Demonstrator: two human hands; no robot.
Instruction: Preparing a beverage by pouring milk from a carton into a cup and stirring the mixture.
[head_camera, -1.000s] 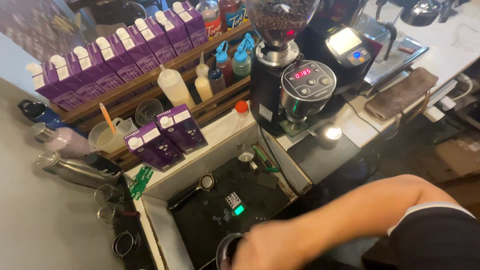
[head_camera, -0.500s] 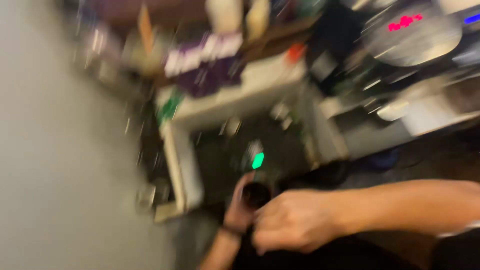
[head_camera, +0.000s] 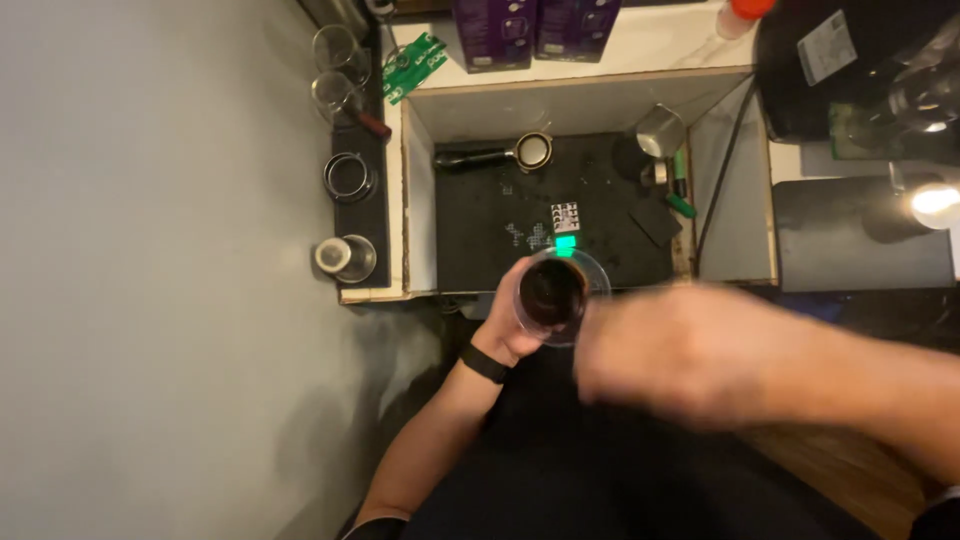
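Right hand: the right hand (head_camera: 690, 355) sweeps across the near part of the view, just right of the cup; it is smeared by motion, so I cannot tell whether it is open or closed, or whether it touches the rim.
Left hand: the left hand (head_camera: 512, 325) is wrapped round the side of a clear cup (head_camera: 553, 296), gripping it from the left and below; a black wristband (head_camera: 484, 363) sits on that wrist.
Cup: upright, seen from straight above, dark liquid inside; held in the air at the near edge of the sunken well, between the two hands.
Well: a box-like recess with pale walls (head_camera: 420, 200) and a black mat (head_camera: 480, 230) on its floor; a small green light (head_camera: 566, 243) glows on the mat just beyond the cup.
On the mat, further in: a portafilter (head_camera: 520, 152) lies flat with its handle pointing left; a small steel pitcher (head_camera: 660, 130) stands in the far right corner.
Left ledge: a row of empty glasses on a dark strip, one nearest (head_camera: 348, 258), one midway (head_camera: 348, 177), two further back (head_camera: 335, 70).
Far surface: two purple cartons (head_camera: 540, 28) stand behind the well, a green packet (head_camera: 415, 60) to their left.
Right side: a dark machine (head_camera: 850, 70) and a dark mat (head_camera: 850, 235), with a bright lamp (head_camera: 935, 200) at the edge.
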